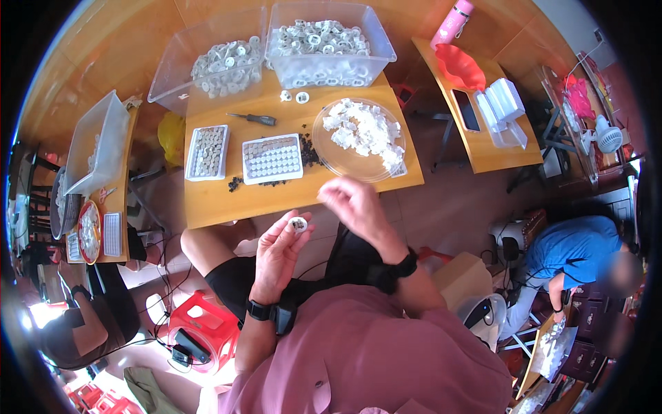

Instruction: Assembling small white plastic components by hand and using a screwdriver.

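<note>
A mauve shirt [386, 338] lies nearest, and above it the left hand [276, 248] pinches a small round white piece [298, 224] in front of the table [214, 207]. The right hand [358, 210] hovers beside it, fingers bent; whether they hold anything tiny I cannot tell. The piece's face shows darker parts, so it looks unfinished. Plenty seems left: white bits [362, 127] on a round plate [329, 163] and black bits [310, 152]. Whether the round parts heaped in the clear box [331, 74] are done is unclear.

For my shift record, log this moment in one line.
left hand: holds round white part | right hand: apart from it | table: screwdriver, round tray
</note>
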Available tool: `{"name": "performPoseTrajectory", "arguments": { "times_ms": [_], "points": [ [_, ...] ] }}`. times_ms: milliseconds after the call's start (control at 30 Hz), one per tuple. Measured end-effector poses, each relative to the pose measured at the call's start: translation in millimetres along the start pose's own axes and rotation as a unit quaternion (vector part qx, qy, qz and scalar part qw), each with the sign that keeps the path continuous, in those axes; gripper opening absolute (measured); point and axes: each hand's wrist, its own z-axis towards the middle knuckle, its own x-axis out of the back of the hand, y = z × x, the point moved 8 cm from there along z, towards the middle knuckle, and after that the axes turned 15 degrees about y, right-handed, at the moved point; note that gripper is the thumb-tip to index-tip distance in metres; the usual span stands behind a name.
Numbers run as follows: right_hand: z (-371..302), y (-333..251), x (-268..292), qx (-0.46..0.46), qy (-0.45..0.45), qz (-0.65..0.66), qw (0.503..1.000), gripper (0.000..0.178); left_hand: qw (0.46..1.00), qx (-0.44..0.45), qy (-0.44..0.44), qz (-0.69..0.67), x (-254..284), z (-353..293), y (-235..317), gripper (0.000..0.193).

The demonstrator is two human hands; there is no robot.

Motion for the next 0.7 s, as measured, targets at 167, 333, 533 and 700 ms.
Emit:
{"name": "performPoseTrajectory", "arguments": {
  "times_ms": [167, 333, 533, 700],
  "points": [
    [59.3, 59.0, 65.2, 0.111, 0.192, -0.271, 0.937, 0.009, 0.999, -0.001, 0.018, -0.034, 22.1, 2.0, 1.6, 0.033],
    [71.8, 74.9, 58.9, 0.115, 0.166, -0.342, 0.918, 0.012, 0.997, 0.009, 0.034, -0.065, 18.6, -0.6, 7.1, 0.036],
    [69.2, 83.9, 59.0, 0.114, 0.161, -0.322, 0.926, 0.015, 0.998, 0.025, 0.025, -0.055, 14.5, -3.7, 8.0, 0.037],
    [72.7, 93.2, 65.1, 0.077, 0.143, -0.26, 0.952, 0.016, 0.997, 0.033, 0.022, -0.059, 13.3, -3.7, 5.2, 0.036]
  ]
}}
